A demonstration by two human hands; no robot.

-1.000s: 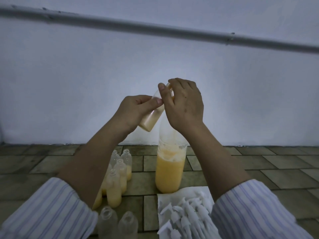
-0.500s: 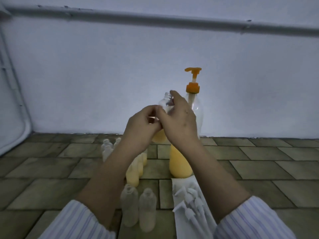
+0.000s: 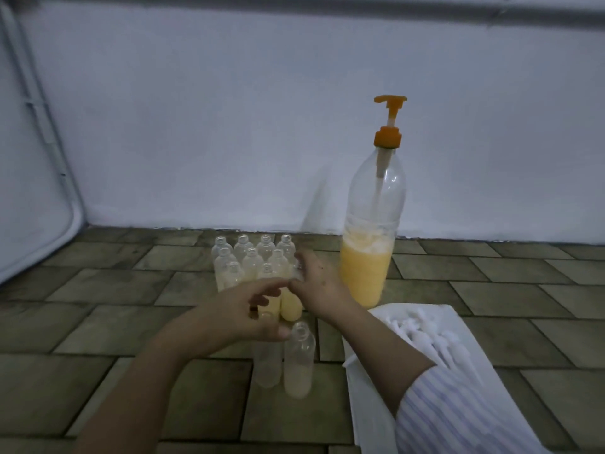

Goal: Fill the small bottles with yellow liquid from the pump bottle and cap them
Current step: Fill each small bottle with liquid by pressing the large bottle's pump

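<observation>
Head view: right hand (image 3: 319,285) clamped on filled bottle (image 3: 291,304); set it upright just beside left hand (image 3: 248,317), fingers apart

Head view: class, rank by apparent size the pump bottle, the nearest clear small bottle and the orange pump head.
1. pump bottle
2. nearest clear small bottle, though closeness to the camera enlarges it
3. orange pump head

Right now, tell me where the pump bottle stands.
In the head view the pump bottle stands upright on the tiled floor, right of centre against the wall, just right of the small bottles and behind the white caps.
</observation>
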